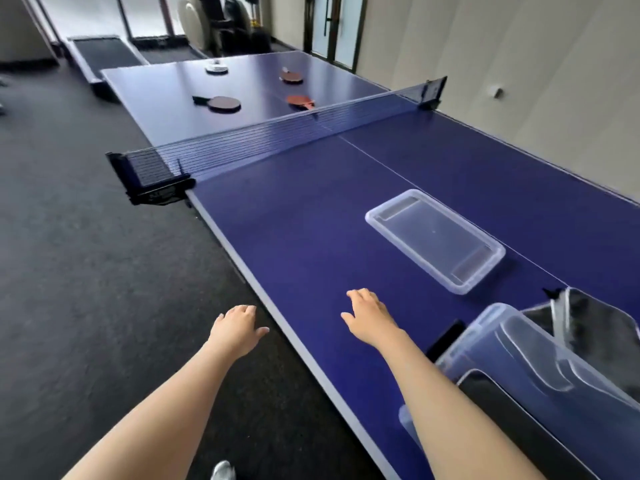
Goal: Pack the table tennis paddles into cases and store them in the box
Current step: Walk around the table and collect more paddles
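Both hands empty, fingers loosely spread, left hand [239, 325] off the worktop [311, 237] edge, right hand [369, 315] over it; paddles [224, 103] lie at 12 o'clock beyond net [263, 140], box [540, 355] at 4 o'clock, so reaching across risks snagging it.

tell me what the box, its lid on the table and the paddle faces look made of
Box: clear plastic, glossy; the things inside show through its walls.
Lid: the same see-through plastic, moulded rim, the blue table visible through it.
Paddles beyond the net, such as the dark one and the orange-red one: matte faces, probably rubber; too far to be sure.
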`<state>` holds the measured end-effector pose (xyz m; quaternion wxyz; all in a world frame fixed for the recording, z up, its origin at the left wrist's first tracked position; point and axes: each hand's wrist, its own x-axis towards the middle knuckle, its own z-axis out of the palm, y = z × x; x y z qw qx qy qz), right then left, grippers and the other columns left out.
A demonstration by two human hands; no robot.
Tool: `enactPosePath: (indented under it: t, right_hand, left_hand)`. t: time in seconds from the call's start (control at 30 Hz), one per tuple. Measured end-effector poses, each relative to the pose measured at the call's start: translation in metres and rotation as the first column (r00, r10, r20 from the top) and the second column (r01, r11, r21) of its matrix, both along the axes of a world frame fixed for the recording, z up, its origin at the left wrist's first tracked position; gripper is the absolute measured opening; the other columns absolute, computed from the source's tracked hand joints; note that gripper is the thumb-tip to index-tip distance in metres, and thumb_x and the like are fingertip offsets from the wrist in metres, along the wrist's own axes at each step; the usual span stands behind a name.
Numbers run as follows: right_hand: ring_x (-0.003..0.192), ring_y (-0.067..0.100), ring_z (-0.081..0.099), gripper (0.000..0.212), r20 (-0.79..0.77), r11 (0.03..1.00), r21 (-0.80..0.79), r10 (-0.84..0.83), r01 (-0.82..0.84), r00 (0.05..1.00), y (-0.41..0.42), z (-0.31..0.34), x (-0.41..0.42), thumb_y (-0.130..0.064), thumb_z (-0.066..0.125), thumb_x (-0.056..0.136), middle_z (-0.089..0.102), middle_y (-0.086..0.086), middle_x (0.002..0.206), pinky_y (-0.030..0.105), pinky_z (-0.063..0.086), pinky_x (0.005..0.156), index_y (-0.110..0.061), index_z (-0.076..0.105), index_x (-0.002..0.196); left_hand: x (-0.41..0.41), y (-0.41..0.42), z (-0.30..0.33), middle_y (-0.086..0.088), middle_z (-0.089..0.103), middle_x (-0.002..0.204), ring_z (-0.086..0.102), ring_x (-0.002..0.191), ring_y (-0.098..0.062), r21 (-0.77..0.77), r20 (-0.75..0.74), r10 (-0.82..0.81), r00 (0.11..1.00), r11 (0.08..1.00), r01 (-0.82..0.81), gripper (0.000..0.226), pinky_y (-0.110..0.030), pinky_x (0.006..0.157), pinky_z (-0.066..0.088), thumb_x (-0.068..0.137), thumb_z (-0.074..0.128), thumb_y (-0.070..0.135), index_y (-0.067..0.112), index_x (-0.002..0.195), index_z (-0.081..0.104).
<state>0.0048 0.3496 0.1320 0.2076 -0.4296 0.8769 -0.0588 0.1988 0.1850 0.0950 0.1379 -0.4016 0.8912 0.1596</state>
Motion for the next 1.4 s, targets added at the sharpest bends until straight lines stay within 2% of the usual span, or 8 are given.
enactPosePath:
  t: [0.23,0.43,0.7,1.13,1.27,1.4]
  right_hand:
    - [0.132,0.027,0.035,0.053,-0.004,0.984,0.143,0.107,-0.105,0.994,-0.122,-0.019,0.056,-0.031,0.043,0.099,0.036,0.011,0.144,0.039,0.036,0.106,-0.009,0.028,0.144]
    - [0.132,0.029,0.035,0.051,0.037,0.959,0.119,0.253,-0.256,0.967,-0.246,-0.023,0.116,-0.032,0.045,0.098,0.038,0.012,0.141,0.042,0.034,0.107,-0.009,0.031,0.142]
    - [0.135,0.029,0.032,0.052,0.074,0.899,0.147,0.406,-0.413,0.911,-0.367,-0.038,0.152,-0.031,0.044,0.099,0.036,0.012,0.144,0.043,0.031,0.11,-0.009,0.029,0.143]
    - [0.131,0.03,0.036,0.051,0.084,0.801,0.116,0.581,-0.587,0.81,-0.597,-0.055,0.155,-0.033,0.044,0.098,0.039,0.013,0.14,0.042,0.034,0.106,-0.009,0.032,0.141]
    - [0.13,0.031,0.036,0.051,0.087,0.769,0.117,0.623,-0.629,0.777,-0.658,-0.053,0.17,-0.033,0.045,0.098,0.04,0.014,0.139,0.042,0.035,0.106,-0.009,0.032,0.141]
    - [0.131,0.03,0.037,0.052,0.11,0.778,0.101,0.61,-0.62,0.784,-0.724,-0.057,0.193,-0.032,0.045,0.098,0.04,0.014,0.139,0.042,0.035,0.106,-0.009,0.032,0.142]
  left_hand:
    - [0.071,-0.102,-0.014,-0.006,0.044,0.145,0.042,0.135,-0.024,0.03,0.04,0.05,0.998,0.998,-0.051,0.059,-0.041,0.111,0.033,0.094,0.05,0.048,0.012,0.14,0.041]
    - [0.11,-0.183,-0.016,-0.007,0.044,0.146,0.04,0.136,-0.025,0.056,0.012,0.106,0.994,0.993,-0.107,0.059,-0.042,0.112,0.03,0.095,0.049,0.048,0.012,0.141,0.039]
    - [0.165,-0.274,-0.03,-0.009,0.043,0.146,0.04,0.136,-0.026,0.113,0.06,0.292,0.955,0.948,-0.297,0.06,-0.04,0.112,0.032,0.096,0.047,0.047,0.011,0.143,0.036]
    - [0.161,-0.469,-0.029,-0.008,0.04,0.149,0.038,0.137,-0.025,0.099,0.039,0.472,0.881,0.875,-0.474,0.065,-0.04,0.112,0.034,0.097,0.045,0.048,0.011,0.148,0.029]
    - [0.171,-0.523,-0.031,-0.008,0.041,0.148,0.04,0.136,-0.025,0.085,0.058,0.496,0.866,0.862,-0.5,0.064,-0.039,0.111,0.034,0.097,0.045,0.049,0.011,0.147,0.031]
    - [0.187,-0.591,-0.037,-0.008,0.04,0.149,0.039,0.137,-0.024,0.082,0.05,0.49,0.871,0.867,-0.492,0.065,-0.039,0.112,0.033,0.097,0.046,0.049,0.012,0.148,0.031]
